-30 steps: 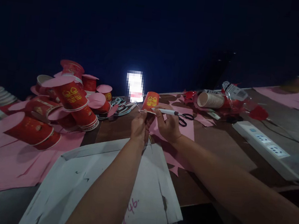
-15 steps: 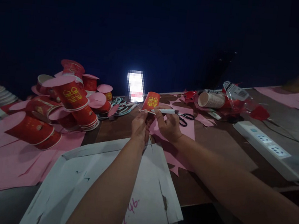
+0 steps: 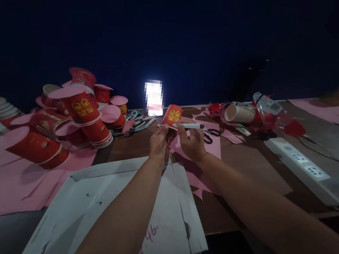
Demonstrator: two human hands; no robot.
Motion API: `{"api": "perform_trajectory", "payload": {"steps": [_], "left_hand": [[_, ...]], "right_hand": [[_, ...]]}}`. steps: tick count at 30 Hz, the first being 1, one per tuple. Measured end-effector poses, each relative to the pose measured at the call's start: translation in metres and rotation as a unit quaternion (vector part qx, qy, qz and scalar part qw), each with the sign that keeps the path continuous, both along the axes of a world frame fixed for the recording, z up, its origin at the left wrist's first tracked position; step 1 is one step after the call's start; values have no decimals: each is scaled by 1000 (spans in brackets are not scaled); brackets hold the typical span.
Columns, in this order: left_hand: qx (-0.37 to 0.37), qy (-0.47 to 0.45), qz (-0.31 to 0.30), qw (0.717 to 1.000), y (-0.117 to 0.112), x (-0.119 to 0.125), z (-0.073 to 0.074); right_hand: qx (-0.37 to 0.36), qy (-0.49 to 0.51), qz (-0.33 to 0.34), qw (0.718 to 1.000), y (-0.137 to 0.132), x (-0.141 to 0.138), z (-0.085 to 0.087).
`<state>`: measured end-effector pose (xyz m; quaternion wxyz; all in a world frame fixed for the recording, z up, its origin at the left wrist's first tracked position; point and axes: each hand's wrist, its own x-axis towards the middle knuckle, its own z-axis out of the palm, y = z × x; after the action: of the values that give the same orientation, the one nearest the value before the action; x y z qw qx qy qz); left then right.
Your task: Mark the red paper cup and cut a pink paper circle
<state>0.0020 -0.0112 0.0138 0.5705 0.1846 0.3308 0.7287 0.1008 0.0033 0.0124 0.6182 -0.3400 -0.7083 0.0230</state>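
Observation:
A red paper cup [image 3: 173,114] with gold characters is tilted away from me at the middle of the table. My left hand [image 3: 159,143] is closed around its near end; the fingers partly hide the cup. A thin pale pink edge, perhaps paper, shows by the left fingertips. My right hand [image 3: 192,141] pinches a white marker [image 3: 192,126] with a dark end pointing right. The marker's other end lies close to the cup and the left fingers; I cannot tell whether it touches. Black-handled scissors [image 3: 207,138] lie just right of the right hand, on pink paper [image 3: 206,164].
Several red cups [image 3: 37,147] with pink paper discs crowd the left. A lit phone [image 3: 153,96] stands behind a coiled cable [image 3: 138,121]. Bagged cups [image 3: 241,113] and a power strip [image 3: 300,164] are on the right. A white cardboard sheet [image 3: 113,186] lies under my forearms.
The marker in my right hand has shifted very slightly to the right, and the cup has turned a little. Everything else stays in place.

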Motion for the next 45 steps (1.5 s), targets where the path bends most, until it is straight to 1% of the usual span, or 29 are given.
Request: {"api": "perform_trajectory", "payload": {"steps": [2, 6, 10, 14, 18, 22, 26, 29, 33, 36, 41, 45], "left_hand": [[0, 6, 1, 1000, 0, 0, 0], [6, 4, -6, 1000, 0, 0, 0], [12, 14, -9, 1000, -1, 0, -1], [13, 11, -14, 1000, -1, 0, 0], [12, 8, -13, 1000, -2, 1, 0], [11, 14, -14, 1000, -1, 1, -1], [4, 26, -10, 1000, -1, 0, -2], [6, 32, -10, 999, -1, 0, -1], [0, 23, -9, 1000, -1, 1, 3], [1, 14, -9, 1000, -1, 1, 4], [13, 23, -13, 1000, -1, 1, 3], [8, 27, -10, 1000, 0, 1, 2]], "right_hand": [[-7, 0, 2, 1000, 0, 0, 0], [7, 2, 5, 1000, 0, 0, 0], [-22, -6, 4, 1000, -1, 0, 2], [-4, -10, 1, 1000, -2, 0, 2], [-14, 0, 8, 1000, -1, 0, 2], [-4, 1, 11, 1000, -2, 0, 2], [-28, -2, 17, 999, -3, 0, 3], [-29, 1, 22, 999, -3, -1, 1], [-41, 27, 33, 998, -1, 0, -1], [-53, 43, 26, 997, -1, 1, -1], [-53, 38, 33, 997, -2, 0, 0], [-49, 33, 30, 998, -3, 0, 0]]}}
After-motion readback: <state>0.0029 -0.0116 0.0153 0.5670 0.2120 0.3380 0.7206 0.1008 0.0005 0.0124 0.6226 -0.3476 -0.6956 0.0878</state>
